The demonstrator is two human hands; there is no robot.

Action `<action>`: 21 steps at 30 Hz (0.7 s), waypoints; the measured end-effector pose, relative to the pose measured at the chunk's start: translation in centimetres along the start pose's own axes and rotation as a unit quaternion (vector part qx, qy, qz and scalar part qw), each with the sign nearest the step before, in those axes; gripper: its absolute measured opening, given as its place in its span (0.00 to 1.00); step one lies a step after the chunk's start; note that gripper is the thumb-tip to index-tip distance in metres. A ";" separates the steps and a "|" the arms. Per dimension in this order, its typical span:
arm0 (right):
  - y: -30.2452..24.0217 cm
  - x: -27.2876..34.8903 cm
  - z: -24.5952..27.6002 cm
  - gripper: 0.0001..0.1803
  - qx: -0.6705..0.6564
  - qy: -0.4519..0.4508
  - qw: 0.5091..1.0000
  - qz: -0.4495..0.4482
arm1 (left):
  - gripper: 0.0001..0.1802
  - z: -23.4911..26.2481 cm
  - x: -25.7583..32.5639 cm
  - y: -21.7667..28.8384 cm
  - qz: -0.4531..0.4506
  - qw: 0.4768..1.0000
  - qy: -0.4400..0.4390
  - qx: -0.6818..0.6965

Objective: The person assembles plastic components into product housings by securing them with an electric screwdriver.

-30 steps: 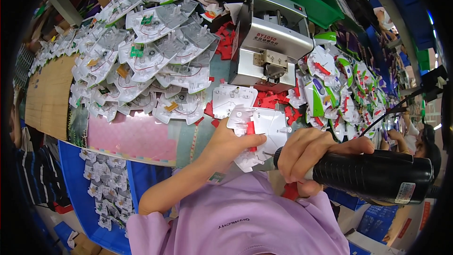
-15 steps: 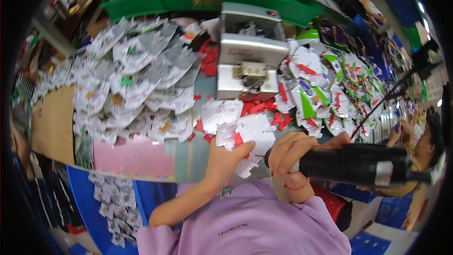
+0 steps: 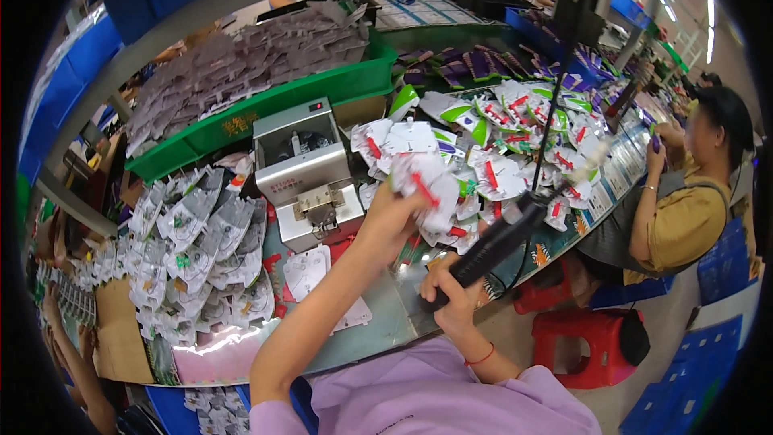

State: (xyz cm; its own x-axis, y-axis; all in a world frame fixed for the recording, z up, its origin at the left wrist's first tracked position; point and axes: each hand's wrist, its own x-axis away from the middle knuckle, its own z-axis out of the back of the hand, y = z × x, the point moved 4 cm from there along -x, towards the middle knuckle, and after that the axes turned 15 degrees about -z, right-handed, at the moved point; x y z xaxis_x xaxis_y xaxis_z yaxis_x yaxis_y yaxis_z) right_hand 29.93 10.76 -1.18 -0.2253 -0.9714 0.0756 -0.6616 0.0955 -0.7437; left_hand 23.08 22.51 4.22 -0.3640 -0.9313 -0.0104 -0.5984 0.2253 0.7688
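My left hand [image 3: 396, 211] reaches forward to the pile on the right of the table, its fingers closed on a white plastic shell [image 3: 427, 192] with a red part on it. That shell is smeared by motion and overlaps other shells [image 3: 495, 173] in the pile. My right hand [image 3: 456, 296] is wrapped round a black electric screwdriver [image 3: 503, 240], tilted with its cord end up to the right. Left of my left forearm stands a silver screw feeder [image 3: 302, 173]. Flat white shells [image 3: 307, 272] lie on the table before it, near some red parts [image 3: 275, 262].
At left is a heap of white and grey shells [image 3: 205, 234]. A green bin [image 3: 266, 113] of grey parts stands behind the feeder. A dark cord or rod [image 3: 555, 105] rises above the right pile. A co-worker [image 3: 684, 217] sits at right, near a red stool [image 3: 584, 346].
My left hand has carried the shell from in front of me forward to the right pile. The screwdriver has moved away from the shell and swung from level to steeply tilted. The view has turned right.
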 end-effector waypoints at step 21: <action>-6.5 2.1 -3.3 0.40 0.469 0.112 0.787 0.386 | 0.16 6.6 15.1 10.0 -0.312 0.820 -0.003 -0.480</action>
State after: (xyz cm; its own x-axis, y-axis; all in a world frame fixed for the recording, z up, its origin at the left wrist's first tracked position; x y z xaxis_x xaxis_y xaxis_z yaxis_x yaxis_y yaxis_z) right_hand 31.39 8.82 5.95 -0.4907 -0.6303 -0.6017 0.5286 0.3336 -0.7806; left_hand 6.87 12.58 7.56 -0.2063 -0.7777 -0.5938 0.1668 -0.6259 0.7619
